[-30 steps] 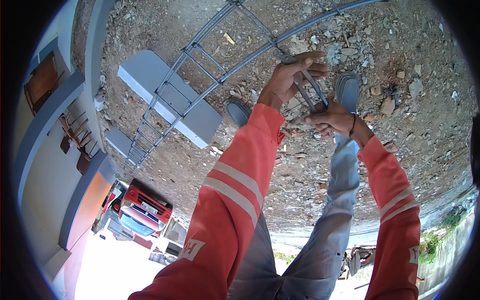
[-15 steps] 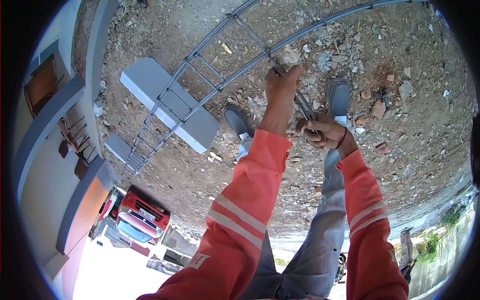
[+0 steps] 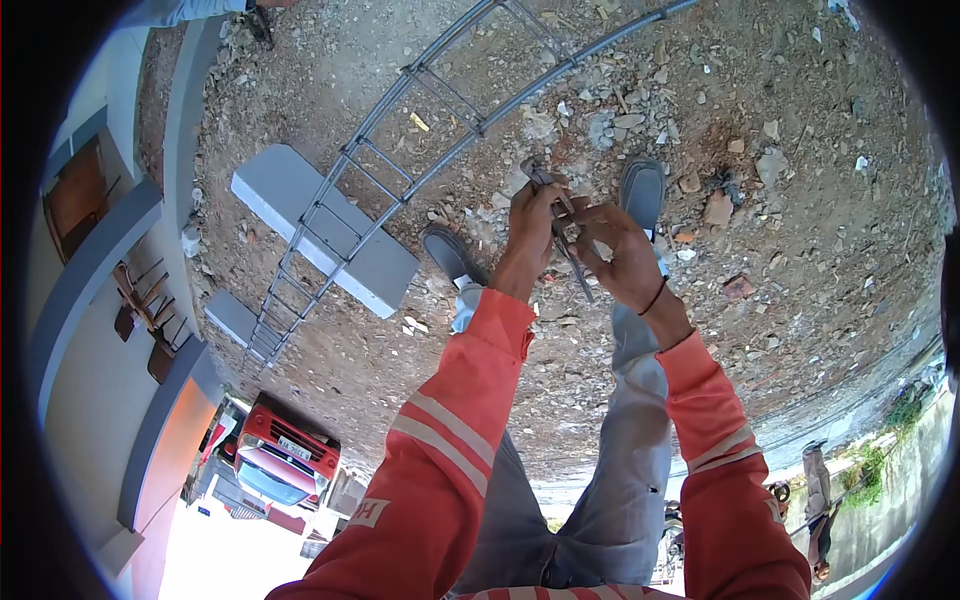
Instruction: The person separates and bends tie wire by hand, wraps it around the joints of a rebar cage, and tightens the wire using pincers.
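Note:
A long-handled metal tool, like pincers [image 3: 582, 275], slants between my two hands. My left hand [image 3: 532, 222] is closed round it just below its head, which sticks out above the fingers. Beside it on the right, my right hand [image 3: 617, 250] has its fingers bent against the tool's upper part, thumb toward the handles. The handles' lower ends hang free below the hands. Up and to the left of my hands runs a cage of tied steel bars [image 3: 405, 195].
Grey blocks [image 3: 300, 200] lie under the steel cage on rubble-strewn ground [image 3: 780, 330]. A red vehicle [image 3: 290, 440] stands at lower left, near a building. Another person's leg [image 3: 180, 10] shows at top left; a person [image 3: 818, 490] stands at far right.
My right hand has moved up from the tool's handle ends to its upper part, beside my left hand. My left hand has come lower. A person's leg has appeared at top left.

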